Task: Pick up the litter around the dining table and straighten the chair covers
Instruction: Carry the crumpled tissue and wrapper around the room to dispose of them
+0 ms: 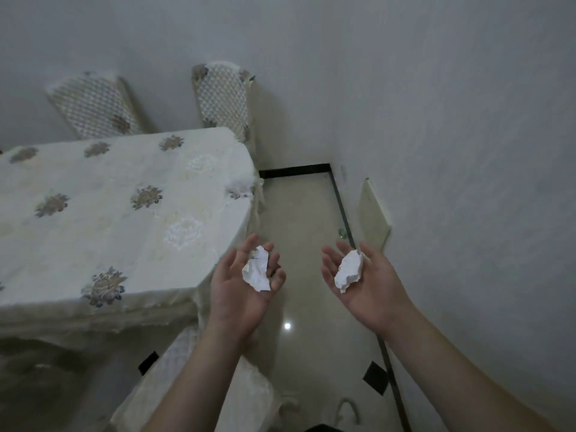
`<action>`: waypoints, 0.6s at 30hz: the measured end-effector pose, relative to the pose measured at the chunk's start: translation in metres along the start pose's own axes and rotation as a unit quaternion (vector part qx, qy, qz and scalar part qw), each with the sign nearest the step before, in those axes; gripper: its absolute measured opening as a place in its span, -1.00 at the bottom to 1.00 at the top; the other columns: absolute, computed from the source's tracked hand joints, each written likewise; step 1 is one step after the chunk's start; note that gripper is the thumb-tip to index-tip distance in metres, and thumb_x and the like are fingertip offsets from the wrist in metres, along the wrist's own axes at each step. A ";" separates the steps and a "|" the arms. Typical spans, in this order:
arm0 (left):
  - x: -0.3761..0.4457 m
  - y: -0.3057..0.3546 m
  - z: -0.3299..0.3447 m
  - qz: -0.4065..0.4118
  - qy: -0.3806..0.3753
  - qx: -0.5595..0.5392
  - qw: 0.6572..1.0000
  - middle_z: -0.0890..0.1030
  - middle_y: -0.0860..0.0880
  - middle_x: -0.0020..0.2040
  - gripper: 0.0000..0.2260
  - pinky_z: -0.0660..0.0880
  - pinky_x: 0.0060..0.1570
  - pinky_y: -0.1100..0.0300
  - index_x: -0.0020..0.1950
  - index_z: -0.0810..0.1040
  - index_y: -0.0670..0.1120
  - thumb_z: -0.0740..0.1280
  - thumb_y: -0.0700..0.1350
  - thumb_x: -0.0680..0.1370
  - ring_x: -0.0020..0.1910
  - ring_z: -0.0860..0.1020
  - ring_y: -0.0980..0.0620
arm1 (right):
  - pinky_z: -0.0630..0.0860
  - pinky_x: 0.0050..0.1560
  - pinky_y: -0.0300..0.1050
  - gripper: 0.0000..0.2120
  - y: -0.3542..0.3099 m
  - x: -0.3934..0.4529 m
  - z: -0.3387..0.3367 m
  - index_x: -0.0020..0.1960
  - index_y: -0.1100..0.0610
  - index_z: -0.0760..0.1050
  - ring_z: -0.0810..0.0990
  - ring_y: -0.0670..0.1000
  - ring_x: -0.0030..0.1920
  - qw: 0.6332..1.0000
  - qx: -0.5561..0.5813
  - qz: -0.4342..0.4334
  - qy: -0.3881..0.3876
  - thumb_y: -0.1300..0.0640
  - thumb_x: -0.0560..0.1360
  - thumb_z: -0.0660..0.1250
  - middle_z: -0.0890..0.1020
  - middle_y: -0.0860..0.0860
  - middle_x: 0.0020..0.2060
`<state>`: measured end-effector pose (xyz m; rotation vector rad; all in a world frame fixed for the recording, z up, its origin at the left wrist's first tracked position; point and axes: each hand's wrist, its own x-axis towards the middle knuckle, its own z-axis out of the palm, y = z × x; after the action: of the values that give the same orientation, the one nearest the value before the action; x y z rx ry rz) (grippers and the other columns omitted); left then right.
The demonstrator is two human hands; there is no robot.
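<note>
Dim room, table (109, 213) at left; L hand (246, 275) & R hand (358, 275) at centre frame, palms up, fingers relaxed, each cradling a paper wad (256, 269) (349, 270).

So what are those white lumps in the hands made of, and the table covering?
The lump in the left hand, the left wad, and the right wad on the right hand look like crumpled paper: matte white, sharp creases. The tablecloth looks like woven fabric, cream with embroidered-looking flowers and a frayed edge, though the weave is too blurred to confirm.
</note>
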<state>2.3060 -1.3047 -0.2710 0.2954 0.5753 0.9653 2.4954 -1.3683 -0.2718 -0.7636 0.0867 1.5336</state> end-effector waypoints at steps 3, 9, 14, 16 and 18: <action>0.031 0.006 0.021 0.023 0.014 -0.005 1.000 0.60 -0.12 0.06 -0.68 0.46 -0.04 0.03 0.17 0.58 -0.08 0.22 0.03 0.52 0.05 0.55 -0.09 | 0.64 -0.09 0.02 -0.67 -0.029 0.035 0.016 0.14 0.21 0.53 0.68 0.12 -0.11 0.999 -0.017 0.030 -0.021 -0.02 0.53 0.24 0.65 0.19 0.01; 0.081 0.027 0.031 0.071 0.066 -0.001 0.995 0.59 -0.13 0.02 -0.66 0.42 -0.01 0.02 0.16 0.61 -0.09 0.24 0.03 0.49 -0.01 0.55 -0.07 | 0.61 -0.01 -0.01 -0.69 -0.050 0.102 0.050 0.11 0.22 0.53 0.66 0.13 -0.10 0.997 0.002 0.073 -0.022 0.00 0.55 0.23 0.65 0.19 0.00; 0.131 0.053 0.021 0.083 0.104 -0.006 0.991 0.58 -0.14 0.13 -0.63 0.45 -0.03 0.04 0.20 0.61 -0.08 0.25 0.03 0.47 0.01 0.54 -0.06 | 0.62 -0.06 -0.02 -0.71 -0.052 0.161 0.083 0.11 0.22 0.51 0.64 0.12 -0.12 0.994 -0.010 0.102 -0.039 0.03 0.53 0.25 0.66 0.20 -0.06; 0.157 0.065 0.014 0.081 0.107 -0.022 0.991 0.62 -0.14 0.09 -0.64 0.47 -0.07 0.05 0.20 0.61 -0.09 0.24 0.02 0.50 -0.01 0.56 -0.05 | 0.63 -0.08 -0.02 -0.72 -0.056 0.188 0.093 0.10 0.22 0.51 0.65 0.12 -0.13 0.993 -0.027 0.105 -0.042 0.03 0.54 0.24 0.66 0.20 -0.05; 0.186 0.077 0.003 0.079 0.106 -0.040 0.990 0.64 -0.14 -0.01 -0.67 0.50 -0.16 0.08 0.18 0.61 -0.11 0.21 0.01 0.53 -0.08 0.57 -0.05 | 0.63 -0.09 -0.03 -0.72 -0.061 0.217 0.103 0.10 0.22 0.50 0.66 0.11 -0.15 0.993 -0.043 0.104 -0.037 0.03 0.55 0.23 0.67 0.19 -0.06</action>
<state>2.3357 -1.1065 -0.2924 0.1694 0.7139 1.1798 2.5271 -1.1225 -0.2781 -0.7851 0.0460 1.7706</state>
